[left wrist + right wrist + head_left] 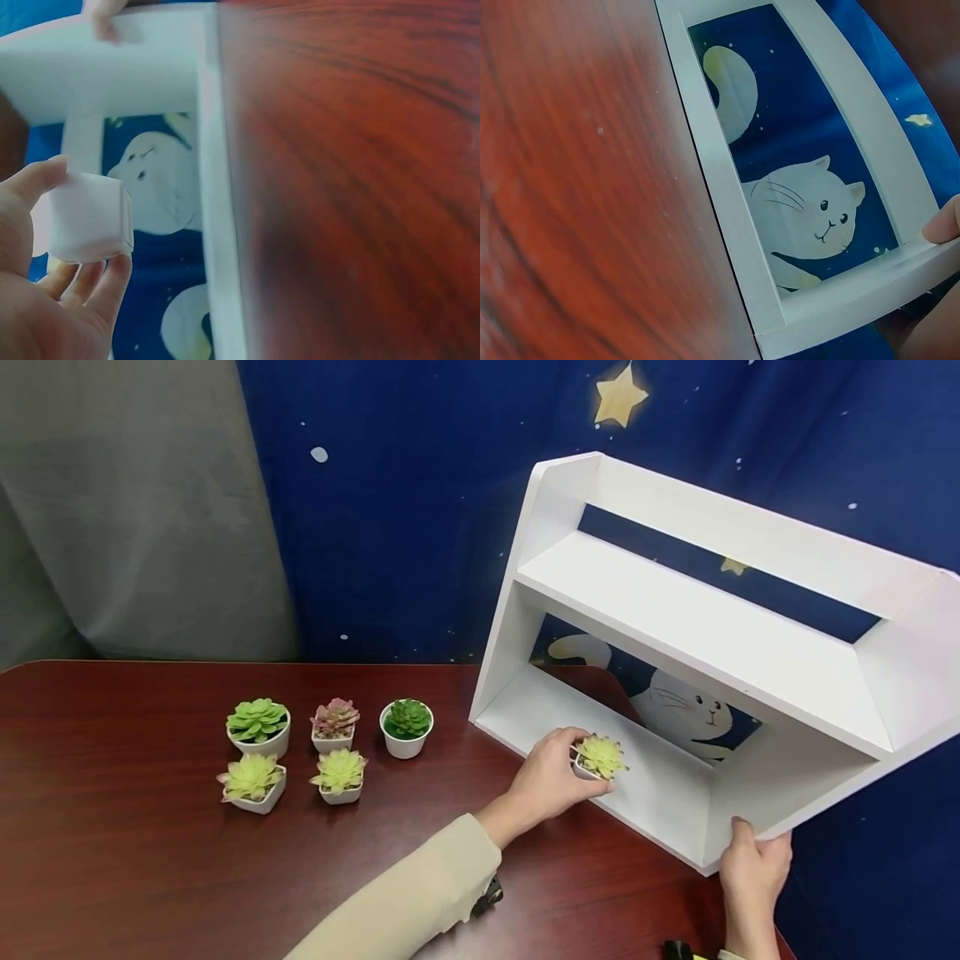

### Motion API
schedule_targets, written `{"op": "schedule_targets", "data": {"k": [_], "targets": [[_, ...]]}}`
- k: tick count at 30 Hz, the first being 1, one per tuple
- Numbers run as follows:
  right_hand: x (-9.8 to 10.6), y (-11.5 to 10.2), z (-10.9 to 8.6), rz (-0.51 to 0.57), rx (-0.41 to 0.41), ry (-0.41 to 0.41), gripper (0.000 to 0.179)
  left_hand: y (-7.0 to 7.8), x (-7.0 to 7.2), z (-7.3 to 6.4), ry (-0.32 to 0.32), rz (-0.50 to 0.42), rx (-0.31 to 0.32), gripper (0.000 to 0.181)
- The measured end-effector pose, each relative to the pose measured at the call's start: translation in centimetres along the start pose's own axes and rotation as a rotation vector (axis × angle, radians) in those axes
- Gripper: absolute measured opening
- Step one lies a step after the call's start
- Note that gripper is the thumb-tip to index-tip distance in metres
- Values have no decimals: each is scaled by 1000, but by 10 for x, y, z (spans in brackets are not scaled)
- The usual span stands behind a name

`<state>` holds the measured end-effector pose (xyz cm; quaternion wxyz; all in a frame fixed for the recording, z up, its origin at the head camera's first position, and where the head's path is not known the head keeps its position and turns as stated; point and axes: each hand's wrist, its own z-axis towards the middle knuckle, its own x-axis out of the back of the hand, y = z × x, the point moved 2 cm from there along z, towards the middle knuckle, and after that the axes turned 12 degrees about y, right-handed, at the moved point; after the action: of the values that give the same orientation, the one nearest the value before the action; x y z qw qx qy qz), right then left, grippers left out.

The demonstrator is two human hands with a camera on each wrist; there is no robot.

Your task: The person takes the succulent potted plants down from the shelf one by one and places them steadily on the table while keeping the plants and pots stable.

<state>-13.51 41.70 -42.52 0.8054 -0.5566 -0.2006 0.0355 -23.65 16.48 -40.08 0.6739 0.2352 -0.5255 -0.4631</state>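
Observation:
My left hand grips a small square white pot with a yellow-green succulent, thumb on one side and fingers on the other. It is at the front of the lower compartment of a white two-tier shelf. In the left wrist view the white pot shows its base, and its plant is hidden. Whether the pot touches the shelf floor, I cannot tell. My right hand holds the front edge of the shelf's right side panel, thumb inside. In the right wrist view only part of that hand shows.
Several potted succulents stand on the dark red wooden table at left: a broad green one, a reddish one, a dark green one and two yellow-green ones, one at the front left. A blue curtain hangs behind.

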Motion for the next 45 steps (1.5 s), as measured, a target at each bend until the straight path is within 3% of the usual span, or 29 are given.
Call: {"op": "schedule_targets", "data": {"k": [3, 8, 12, 16, 30, 45], "targets": [[0, 0, 0, 25, 1, 4, 24, 1, 10, 1, 15, -6, 27, 68], [0, 1, 1, 33, -8, 8, 27, 1, 22, -1, 24, 7, 50, 70], [-1, 1, 1, 17, -15, 4, 24, 0, 32, -4, 48, 38, 42, 69], [0, -1, 0, 4, -28, -5, 37, 0, 45, -8, 80, 68, 35, 68], [0, -1, 1, 28, -47, -19, 32, -5, 82, -10, 143, 95, 47, 69], [0, -2, 1, 26, -38, -14, 27, -25, 109, -23, 155, 175, 147, 66]]}}
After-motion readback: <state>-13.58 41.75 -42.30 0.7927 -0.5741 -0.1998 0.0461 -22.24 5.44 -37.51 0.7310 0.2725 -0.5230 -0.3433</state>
